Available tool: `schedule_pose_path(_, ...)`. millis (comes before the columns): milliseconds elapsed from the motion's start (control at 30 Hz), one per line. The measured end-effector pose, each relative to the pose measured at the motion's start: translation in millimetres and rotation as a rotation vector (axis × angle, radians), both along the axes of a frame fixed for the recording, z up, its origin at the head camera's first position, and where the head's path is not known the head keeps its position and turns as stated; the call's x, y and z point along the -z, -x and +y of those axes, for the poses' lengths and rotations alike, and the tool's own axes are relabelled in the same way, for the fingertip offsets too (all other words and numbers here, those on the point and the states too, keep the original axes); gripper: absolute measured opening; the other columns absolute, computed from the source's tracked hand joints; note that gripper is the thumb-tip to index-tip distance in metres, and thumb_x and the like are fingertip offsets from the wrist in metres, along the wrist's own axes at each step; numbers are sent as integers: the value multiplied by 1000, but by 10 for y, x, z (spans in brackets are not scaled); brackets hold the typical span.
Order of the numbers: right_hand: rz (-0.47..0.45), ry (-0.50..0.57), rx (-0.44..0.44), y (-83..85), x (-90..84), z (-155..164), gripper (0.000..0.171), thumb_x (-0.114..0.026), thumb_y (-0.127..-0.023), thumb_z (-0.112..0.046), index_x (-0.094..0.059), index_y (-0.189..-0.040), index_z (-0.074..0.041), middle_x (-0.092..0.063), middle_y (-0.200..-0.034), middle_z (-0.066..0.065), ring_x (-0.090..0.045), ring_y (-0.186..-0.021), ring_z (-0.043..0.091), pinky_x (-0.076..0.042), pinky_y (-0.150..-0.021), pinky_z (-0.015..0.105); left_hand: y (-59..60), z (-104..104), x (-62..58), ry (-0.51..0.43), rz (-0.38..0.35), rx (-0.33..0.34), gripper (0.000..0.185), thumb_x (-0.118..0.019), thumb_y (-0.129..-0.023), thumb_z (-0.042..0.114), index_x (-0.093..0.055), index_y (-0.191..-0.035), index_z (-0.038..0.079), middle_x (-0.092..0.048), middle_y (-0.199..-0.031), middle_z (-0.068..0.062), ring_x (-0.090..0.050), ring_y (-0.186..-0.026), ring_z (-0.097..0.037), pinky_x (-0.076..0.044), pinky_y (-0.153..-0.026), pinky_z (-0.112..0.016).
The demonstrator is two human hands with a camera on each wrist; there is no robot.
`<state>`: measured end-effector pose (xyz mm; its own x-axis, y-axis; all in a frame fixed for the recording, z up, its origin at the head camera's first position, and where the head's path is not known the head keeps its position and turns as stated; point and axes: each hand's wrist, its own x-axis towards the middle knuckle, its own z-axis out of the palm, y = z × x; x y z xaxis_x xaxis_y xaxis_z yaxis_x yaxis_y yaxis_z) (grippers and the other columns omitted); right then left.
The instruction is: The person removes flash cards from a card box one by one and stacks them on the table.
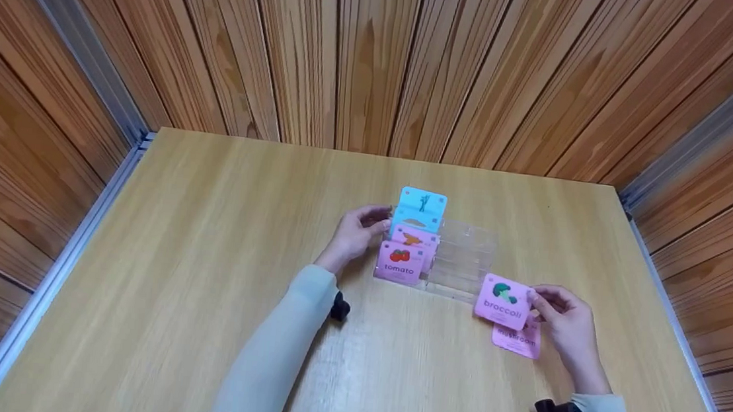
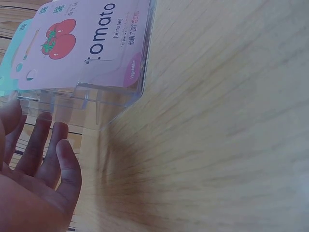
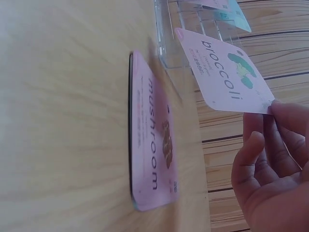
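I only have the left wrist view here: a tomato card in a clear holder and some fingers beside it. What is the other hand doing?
Observer: The right hand pinches a pink broccoli card by its edge, lifted above the table.
Operator: Any cards lying loose?
Observer: A pink mushroom card lies flat on top of a small pile, just beneath the broccoli card.
Operator: Is the holder full?
Observer: No. The clear holder has cards only on its left side, the tomato card in front; its right side is empty.

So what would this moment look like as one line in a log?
right hand: pinches broccoli card | left hand: touches clear card stand | mushroom card: flat on table | tomato card: front slot
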<state>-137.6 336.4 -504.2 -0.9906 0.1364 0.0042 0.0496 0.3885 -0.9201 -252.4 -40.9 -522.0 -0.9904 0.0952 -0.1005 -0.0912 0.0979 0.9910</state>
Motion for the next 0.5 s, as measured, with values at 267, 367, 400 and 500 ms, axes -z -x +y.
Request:
schedule_pose_path(267, -13, 0, 9, -34, 34, 94, 28, -65, -97, -12, -62, -116, 10, -68, -94, 1, -62, -80, 10, -55, -67, 24, -9, -7, -13, 4, -22, 0, 33, -67, -97, 19, -65, -130, 25, -63, -122, 9, -57, -117, -12, -45, -102, -33)
schedule_pose_path(367, -28, -6, 10, -52, 43, 117, 29, -65, -98, -14, -62, -116, 9, -68, -94, 1, -62, -80, 10, -55, -68, 24, -8, -6, -14, 7, -20, 1, 34, -66, -97, 19, -65, -130, 25, -64, -121, 9, -57, -117, -12, -45, -102, -33)
schedule_pose_path(400, -35, -12, 10, -58, 48, 125, 29, -65, -98, -15, -63, -116, 8, -68, -94, 1, -62, -80, 10, -55, -68, 24, -9, -8, -14, 9, -24, 0, 34, -67, -97, 19, -65, -130, 26, -64, -121, 9, -57, -117, -12, -45, -102, -33)
schedule_pose_path(500, -52, -21, 12, -79, 67, 141, 30, -66, -98, -17, -63, -116, 7, -68, -95, 2, -63, -81, 11, -55, -69, 24, -12, -11, -12, 9, -36, -2, 33, -67, -97, 20, -65, -129, 27, -63, -121, 10, -56, -117, -12, -45, -102, -33)
